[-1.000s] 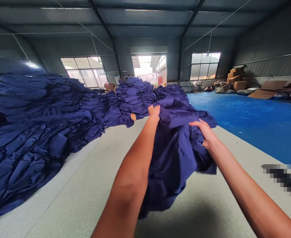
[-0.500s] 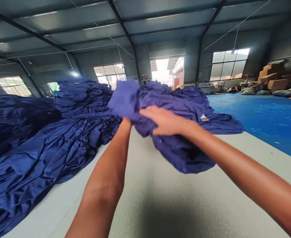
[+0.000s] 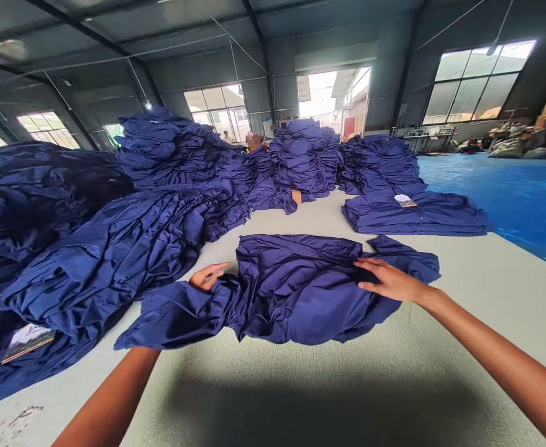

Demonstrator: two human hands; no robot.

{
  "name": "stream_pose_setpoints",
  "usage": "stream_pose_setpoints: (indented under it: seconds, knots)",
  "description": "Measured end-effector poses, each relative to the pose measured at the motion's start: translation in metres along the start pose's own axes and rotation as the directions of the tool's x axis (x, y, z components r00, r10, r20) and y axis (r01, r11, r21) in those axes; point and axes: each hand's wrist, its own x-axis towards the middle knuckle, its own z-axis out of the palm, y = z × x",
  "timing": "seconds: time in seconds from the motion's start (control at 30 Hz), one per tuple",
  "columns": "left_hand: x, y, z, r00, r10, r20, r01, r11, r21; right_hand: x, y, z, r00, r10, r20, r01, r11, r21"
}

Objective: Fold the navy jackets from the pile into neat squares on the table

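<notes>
A crumpled navy-blue garment, which looks like a shirt with a sleeve to each side, lies on the pale table in front of me. My left hand shows beyond the left sleeve, whose cloth covers my wrist and part of my forearm. Its thumb and fingers are stretched out and apart. On the garment's right edge rests my right hand, fingers spread against the cloth and gripping nothing. Behind it, a flat folded stack of navy garments carries a small printed card.
Heaped navy cloth covers the table's left side, with another printed card on it. Tall garment piles stand at the back. A small orange tag lies before them. Blue floor stretches to the right of the table.
The garment, earlier lifted and bunched between both hands, now lies spread on the table. My hands have moved down and apart, and the left hand has let go. The view has tilted down.
</notes>
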Motion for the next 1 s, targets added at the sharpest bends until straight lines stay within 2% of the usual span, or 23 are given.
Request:
stream_pose_setpoints:
  seconds: [0.03, 0.1, 0.23, 0.3, 0.33, 0.43, 0.5, 0.57, 0.63, 0.7, 0.73, 0.8, 0.9, 1.0]
  knots:
    - [-0.006, -0.003, 0.006, 0.999, 0.018, 0.027, -0.018, 1.0, -0.006, 0.003, 0.011, 0.008, 0.999, 0.046, -0.009, -0.046, 0.999, -0.011]
    - [-0.015, -0.004, 0.023, 0.994, 0.07, 0.089, -0.067, 0.997, -0.042, 0.005, 0.024, 0.027, 0.992, 0.111, 0.053, -0.112, 0.994, 0.007]
    - [-0.039, 0.014, 0.07, 0.955, 0.183, 0.235, -0.188, 0.982, -0.001, -0.007, 0.032, 0.057, 0.967, 0.168, 0.191, -0.171, 0.985, -0.003]
    - [-0.055, 0.022, 0.084, 0.924, 0.221, 0.311, -0.243, 0.97, 0.031, -0.018, 0.034, 0.057, 0.965, 0.132, 0.224, -0.137, 0.991, 0.005]
    - [-0.061, 0.025, 0.085, 0.907, 0.242, 0.344, -0.266, 0.964, 0.021, -0.023, 0.036, 0.052, 0.962, 0.103, 0.254, -0.114, 0.993, 0.028]
    - [-0.063, 0.028, 0.066, 0.857, 0.297, 0.421, -0.28, 0.954, -0.103, -0.026, 0.039, 0.025, 0.939, 0.088, 0.333, -0.131, 0.985, 0.111]
    - [-0.042, 0.025, 0.046, 0.867, 0.297, 0.4, -0.255, 0.954, -0.156, -0.014, 0.039, 0.005, 0.939, 0.1, 0.328, -0.16, 0.974, 0.162]
    - [-0.004, 0.021, 0.033, 0.92, 0.263, 0.292, -0.232, 0.963, -0.135, 0.011, 0.037, -0.008, 0.961, 0.078, 0.266, -0.139, 0.966, 0.219]
    - [0.043, 0.017, 0.032, 0.967, 0.183, 0.177, -0.178, 0.983, -0.042, 0.041, 0.036, -0.01, 0.988, 0.076, 0.136, -0.108, 0.964, 0.244]
    - [0.089, 0.014, 0.044, 0.989, 0.058, 0.135, -0.066, 0.996, 0.061, 0.071, 0.037, 0.002, 0.993, 0.117, -0.003, -0.113, 0.97, 0.215]
    - [0.108, 0.012, 0.053, 0.992, 0.014, 0.124, -0.025, 0.996, 0.091, 0.083, 0.039, 0.011, 0.99, 0.136, -0.026, -0.129, 0.975, 0.18]
    - [0.135, 0.011, 0.076, 0.99, -0.069, 0.121, 0.051, 0.989, 0.141, 0.102, 0.046, 0.036, 0.982, 0.187, 0.019, -0.187, 0.979, 0.075]
    - [0.146, 0.008, 0.108, 0.974, -0.153, 0.169, 0.118, 0.972, 0.201, 0.108, 0.057, 0.069, 0.961, 0.268, 0.073, -0.262, 0.961, -0.087]
    - [0.138, 0.004, 0.122, 0.959, -0.165, 0.23, 0.108, 0.965, 0.241, 0.094, 0.061, 0.079, 0.975, 0.216, 0.058, -0.209, 0.971, -0.117]
